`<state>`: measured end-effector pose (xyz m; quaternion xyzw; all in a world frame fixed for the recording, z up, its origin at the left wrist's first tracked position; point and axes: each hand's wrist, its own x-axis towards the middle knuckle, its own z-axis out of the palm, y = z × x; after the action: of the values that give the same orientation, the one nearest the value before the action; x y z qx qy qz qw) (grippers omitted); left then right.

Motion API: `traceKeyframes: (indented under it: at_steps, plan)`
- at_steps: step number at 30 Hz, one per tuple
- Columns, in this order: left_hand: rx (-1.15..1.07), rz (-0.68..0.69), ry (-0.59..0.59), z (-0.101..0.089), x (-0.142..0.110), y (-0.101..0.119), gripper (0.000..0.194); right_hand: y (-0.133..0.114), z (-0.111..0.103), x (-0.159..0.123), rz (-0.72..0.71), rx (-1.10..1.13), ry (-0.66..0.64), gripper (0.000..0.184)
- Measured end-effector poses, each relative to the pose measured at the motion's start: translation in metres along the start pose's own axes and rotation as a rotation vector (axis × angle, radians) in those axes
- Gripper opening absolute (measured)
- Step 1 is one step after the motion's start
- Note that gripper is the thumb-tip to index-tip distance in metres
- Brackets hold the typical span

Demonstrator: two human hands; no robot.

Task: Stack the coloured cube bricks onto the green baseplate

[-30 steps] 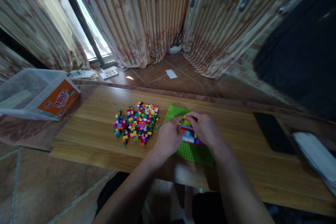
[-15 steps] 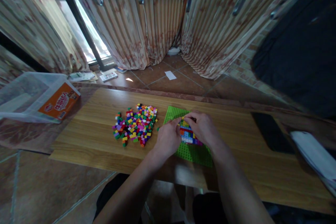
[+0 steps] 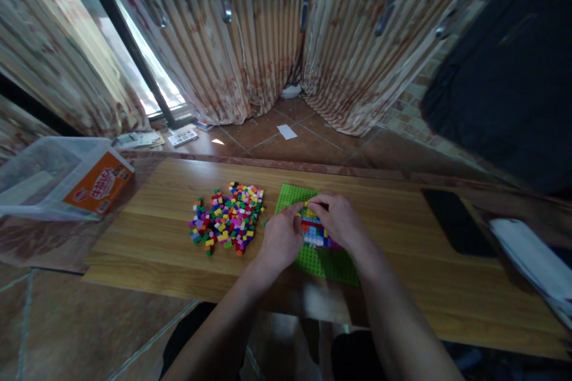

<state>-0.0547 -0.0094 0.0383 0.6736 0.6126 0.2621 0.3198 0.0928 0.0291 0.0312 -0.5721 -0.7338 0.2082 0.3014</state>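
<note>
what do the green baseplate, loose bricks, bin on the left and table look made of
Green baseplate: likely plastic, its surface showing regular studs. Loose bricks: probably plastic, in solid bright colours with straight edges; gloss unclear. Bin: seemingly milky, translucent plastic; its inside shows through. Table: wood or wood-look laminate, slightly shiny; grain lines and a pale reflection show.

Striped curtains (image 3: 268, 41) hang over brown floor tiles (image 3: 263, 134) — daylight enters by a window (image 3: 149, 83) at left.
</note>
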Motion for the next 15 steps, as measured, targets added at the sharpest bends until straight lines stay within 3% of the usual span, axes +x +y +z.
traceKeyframes:
  at_steps: [4,9,12,15]
  plan:
    - [-0.030,-0.040,0.033,-0.002,0.001,-0.003,0.041,0.008,-0.006,-0.003,0.031,0.115,0.008,0.018]
    - [-0.173,-0.049,0.173,-0.001,0.007,-0.016,0.035,0.010,-0.014,-0.011,0.036,0.262,0.161,0.023]
    - [-0.350,-0.027,0.176,0.002,0.010,-0.022,0.030,0.004,-0.014,-0.014,-0.047,0.316,0.124,0.022]
    - [-0.585,-0.034,0.106,0.002,0.010,-0.021,0.029,-0.003,-0.012,-0.014,-0.138,0.354,0.045,0.021]
